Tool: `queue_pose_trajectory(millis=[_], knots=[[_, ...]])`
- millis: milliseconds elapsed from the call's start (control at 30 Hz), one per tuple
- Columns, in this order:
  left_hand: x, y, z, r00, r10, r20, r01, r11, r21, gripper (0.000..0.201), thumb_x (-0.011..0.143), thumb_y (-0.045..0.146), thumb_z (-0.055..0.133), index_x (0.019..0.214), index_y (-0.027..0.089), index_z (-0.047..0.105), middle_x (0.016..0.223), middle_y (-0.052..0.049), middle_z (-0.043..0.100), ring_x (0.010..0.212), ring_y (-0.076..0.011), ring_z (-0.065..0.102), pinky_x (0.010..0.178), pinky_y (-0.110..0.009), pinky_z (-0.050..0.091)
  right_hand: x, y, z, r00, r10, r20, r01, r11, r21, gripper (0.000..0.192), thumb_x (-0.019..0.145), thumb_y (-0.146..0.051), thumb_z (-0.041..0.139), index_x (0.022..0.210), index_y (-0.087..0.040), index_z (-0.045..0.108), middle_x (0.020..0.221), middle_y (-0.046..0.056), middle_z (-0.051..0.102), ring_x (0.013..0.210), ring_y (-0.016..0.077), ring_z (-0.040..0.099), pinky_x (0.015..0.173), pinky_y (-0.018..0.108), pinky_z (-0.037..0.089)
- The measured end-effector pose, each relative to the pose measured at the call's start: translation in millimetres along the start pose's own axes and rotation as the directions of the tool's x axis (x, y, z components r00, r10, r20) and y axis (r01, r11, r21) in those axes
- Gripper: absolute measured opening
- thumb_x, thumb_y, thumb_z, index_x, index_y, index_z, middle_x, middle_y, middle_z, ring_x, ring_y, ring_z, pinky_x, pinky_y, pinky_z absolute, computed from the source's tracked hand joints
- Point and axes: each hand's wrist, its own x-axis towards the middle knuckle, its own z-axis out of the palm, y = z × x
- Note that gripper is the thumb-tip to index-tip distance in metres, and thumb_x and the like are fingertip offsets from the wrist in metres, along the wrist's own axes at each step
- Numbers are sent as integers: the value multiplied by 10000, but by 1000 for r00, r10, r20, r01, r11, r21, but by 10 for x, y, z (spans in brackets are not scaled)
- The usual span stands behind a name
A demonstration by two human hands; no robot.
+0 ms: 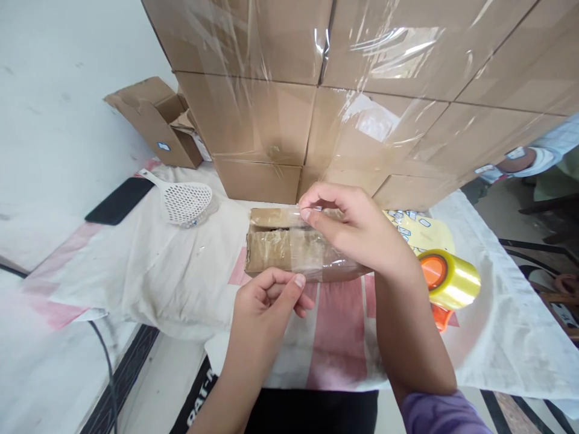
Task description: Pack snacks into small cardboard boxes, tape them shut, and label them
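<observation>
Cardboard box point(269, 252), in the head view: on the cloth-covered desk point(149, 283), between left hand point(269, 301) and right hand point(350, 223), partly hidden by the latter. Clear tape point(291, 217) pinched at the far edge in the right hand; left hand curled at the near edge, no telling whether gripping tape too. Probably light, fairly stiff, weaker along the gapped top, slick where taped; best held by the long side walls.

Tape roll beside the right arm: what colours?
Yellow roll with an orange core; shows best in the head view.
</observation>
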Motion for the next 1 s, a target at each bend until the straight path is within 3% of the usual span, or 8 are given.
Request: queue_pose_trajectory(millis=[233, 467, 733, 1000], knots=[[-36, -56, 82, 997, -37, -72, 33, 998, -57, 268, 854, 348, 721, 655, 189, 637, 504, 31, 605, 493, -82, 521, 536, -201, 426, 59, 99, 22, 996, 74, 55, -73, 997, -24, 120, 904, -188, 585, 796, -184, 639, 748, -6, 645, 696, 141, 558, 654, 287, 391], [89, -190, -1, 991, -79, -105, 70, 993, -95, 387, 797, 393, 774, 554, 180, 561, 447, 36, 509, 469, -68, 405, 503, -211, 323, 112, 201, 68, 992, 95, 81, -89, 993, -76, 129, 892, -180, 572, 782, -179, 639, 740, -8, 638, 701, 143, 556, 639, 277, 373], [193, -271, 149, 975, -45, -219, -15, 964, -267, 452, 782, 342, 782, 489, 191, 474, 451, 56, 400, 496, -68, 354, 541, -226, 323, 162, 264, 124, 997, 70, -43, -77, 977, -197, 142, 868, -123, 580, 758, -171, 655, 817, 27, 669, 735, 158, 555, 668, 291, 376], [160, -234, 178, 974, -29, -225, -45, 948, -316, 434, 788, 284, 780, 504, 194, 465, 451, 71, 358, 475, -60, 327, 521, -223, 298, 156, 221, 156, 998, 57, -33, -63, 972, -224, 189, 896, -110, 531, 748, -180, 625, 769, 17, 644, 725, 161, 529, 674, 296, 352]])
